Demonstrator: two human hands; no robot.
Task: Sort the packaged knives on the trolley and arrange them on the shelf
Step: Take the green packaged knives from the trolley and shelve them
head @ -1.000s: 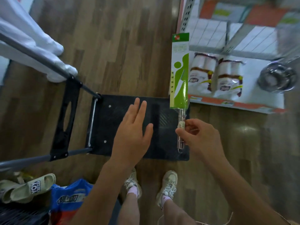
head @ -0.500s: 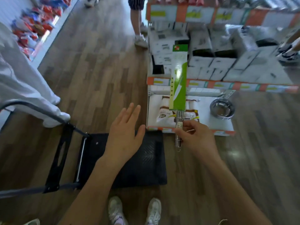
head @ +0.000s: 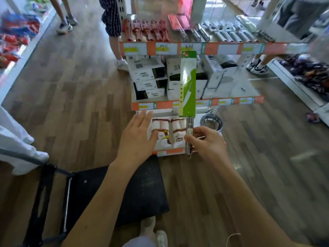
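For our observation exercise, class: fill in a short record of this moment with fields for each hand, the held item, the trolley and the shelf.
right hand: grips the metal handle of the packaged knife
left hand: open, fingers spread, holding nothing
packaged knife: upright, green card sleeve above the handle
trolley: black deck, no knives visible on it
top shelf: rows of packaged knives, red and silver

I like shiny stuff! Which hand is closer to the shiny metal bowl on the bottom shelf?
Right. The right hand, holding the packaged knife, is just below-left of the metal bowl. The open left hand is farther left.
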